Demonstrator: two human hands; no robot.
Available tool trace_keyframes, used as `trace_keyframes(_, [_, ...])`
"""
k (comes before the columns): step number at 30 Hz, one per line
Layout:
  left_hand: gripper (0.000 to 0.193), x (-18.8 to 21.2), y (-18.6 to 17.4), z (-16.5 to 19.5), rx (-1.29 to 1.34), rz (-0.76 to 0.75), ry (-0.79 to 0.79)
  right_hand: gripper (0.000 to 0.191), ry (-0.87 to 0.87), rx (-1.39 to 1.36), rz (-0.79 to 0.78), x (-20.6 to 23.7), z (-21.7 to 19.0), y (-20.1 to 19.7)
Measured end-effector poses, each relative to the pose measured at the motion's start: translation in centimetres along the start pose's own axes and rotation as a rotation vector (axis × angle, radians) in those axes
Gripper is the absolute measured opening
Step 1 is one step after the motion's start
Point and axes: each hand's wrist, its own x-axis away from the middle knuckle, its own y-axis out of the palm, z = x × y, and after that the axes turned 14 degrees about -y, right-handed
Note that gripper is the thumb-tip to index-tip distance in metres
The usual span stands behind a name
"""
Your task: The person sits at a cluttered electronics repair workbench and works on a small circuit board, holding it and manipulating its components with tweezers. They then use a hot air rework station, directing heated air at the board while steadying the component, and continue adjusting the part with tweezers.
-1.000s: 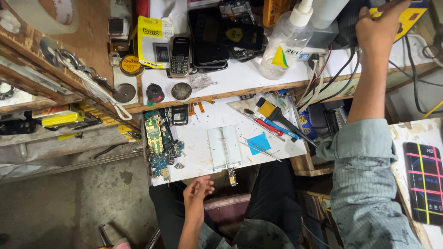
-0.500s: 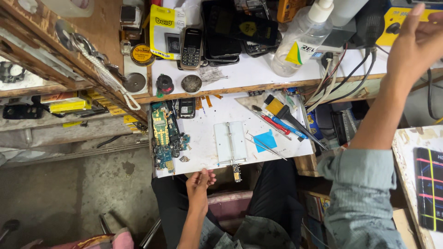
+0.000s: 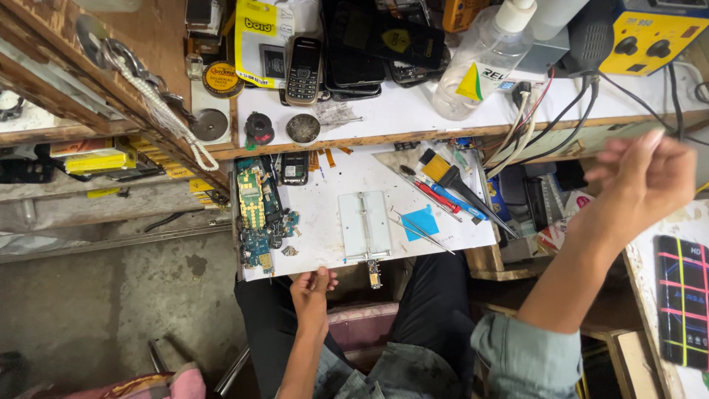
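My left hand (image 3: 311,290) rests with its fingertips on the near edge of a white work board (image 3: 325,222) and holds nothing. On the board lie a metal holder plate (image 3: 365,226), green and blue circuit boards (image 3: 255,214), a blue square pad (image 3: 422,222), tweezers (image 3: 421,230) and red and blue screwdrivers (image 3: 442,199). My right hand (image 3: 641,183) hangs blurred in the air to the right of the board, fingers loosely spread, nothing in it. The grey-green sleeve (image 3: 526,355) shows below it.
A white shelf (image 3: 391,111) behind the board carries a keypad phone (image 3: 303,70), dark phones (image 3: 377,41), a clear squeeze bottle (image 3: 484,59), round tins and a yellow station (image 3: 653,37) with cables. A wooden rack (image 3: 111,81) stands at the left. At the right edge lies a dark striped packet (image 3: 683,299).
My right hand has come down from the yellow station at the top right to the air beside the board. The left hand stays at the board's edge.
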Motion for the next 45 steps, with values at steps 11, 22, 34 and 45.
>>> trace_keyframes(11, [0.021,-0.3,0.1,-0.6,0.022,0.017,0.043,0.023,0.223,0.024,-0.165,9.7,-1.7,-2.6])
trace_keyframes(22, [0.018,-1.2,0.0,-0.6,0.042,0.010,0.049,0.027,0.370,0.228,-0.348,14.5,-1.6,-5.1])
trace_keyframes(34, [0.020,-2.3,-0.4,-0.9,0.036,0.015,0.043,0.027,0.474,0.272,-0.391,16.5,-0.4,-5.3])
trace_keyframes(45, [0.020,-3.3,-0.5,-1.5,0.063,0.016,0.049,0.048,0.545,0.236,-0.427,18.1,2.2,-6.9])
